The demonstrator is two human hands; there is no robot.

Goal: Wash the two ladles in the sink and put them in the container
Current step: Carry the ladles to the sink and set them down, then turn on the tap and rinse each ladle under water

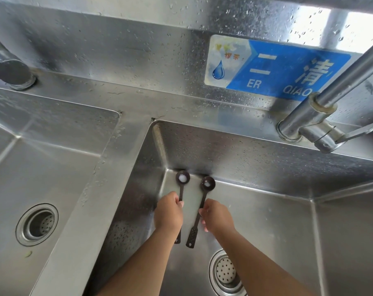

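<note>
Head view: two dark brown long-handled ladles, left ladle [182, 178] and right ladle [207, 183], low in the steel right-hand sink basin [266, 210], white liquid in bowls at 12 o'clock. Left hand [168, 212] grips one handle; right hand [217, 215] pinches the other. Pick-up or early-wash step, likely; next, the lever faucet [322, 133] at 2 o'clock needs opening. Container unseen.

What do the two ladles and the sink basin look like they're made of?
Left ladle and right ladle: dark brown and matte with faint speckling, probably plastic or wood; the picture leaves it open. Sink basin: stainless steel by the look, with a brushed silver sheen, reflections and water droplets.
</note>
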